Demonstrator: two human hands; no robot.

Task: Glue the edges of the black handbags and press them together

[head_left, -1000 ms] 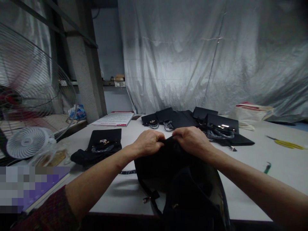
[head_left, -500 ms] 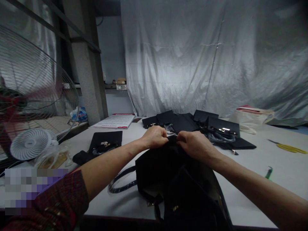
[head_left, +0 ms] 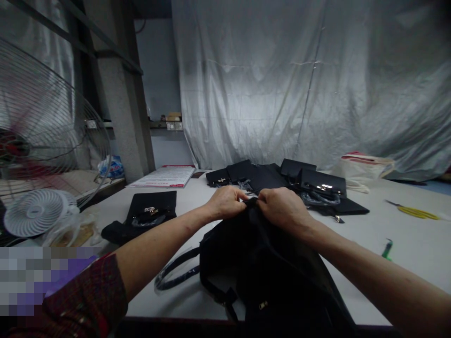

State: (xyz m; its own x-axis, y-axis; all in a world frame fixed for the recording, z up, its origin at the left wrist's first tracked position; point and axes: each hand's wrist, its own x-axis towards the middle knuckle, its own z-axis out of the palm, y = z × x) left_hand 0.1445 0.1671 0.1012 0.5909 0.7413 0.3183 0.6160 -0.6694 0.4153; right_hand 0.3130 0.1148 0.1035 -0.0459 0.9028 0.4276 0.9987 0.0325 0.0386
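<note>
A large black bag (head_left: 260,267) lies on the white table (head_left: 405,263) right in front of me. My left hand (head_left: 225,203) and my right hand (head_left: 282,209) are both closed and pinch the bag's far top edge, knuckles nearly touching. A dark plastic-wrapped handle loop (head_left: 172,274) curves out from the bag's left side. What sits between my fingertips is hidden by the dark fabric.
Several flat black bags (head_left: 282,178) lie at the back of the table, another black bag (head_left: 148,213) at the left. A large fan (head_left: 38,145) and a small white fan (head_left: 33,218) stand left. Yellow scissors (head_left: 416,212), a green tool (head_left: 386,249), a white bag (head_left: 362,169), a printed sheet (head_left: 165,176).
My hands have come closer together on the bag's top edge. The bag's handle loop has come into view at its left side. The view has shifted a little.
</note>
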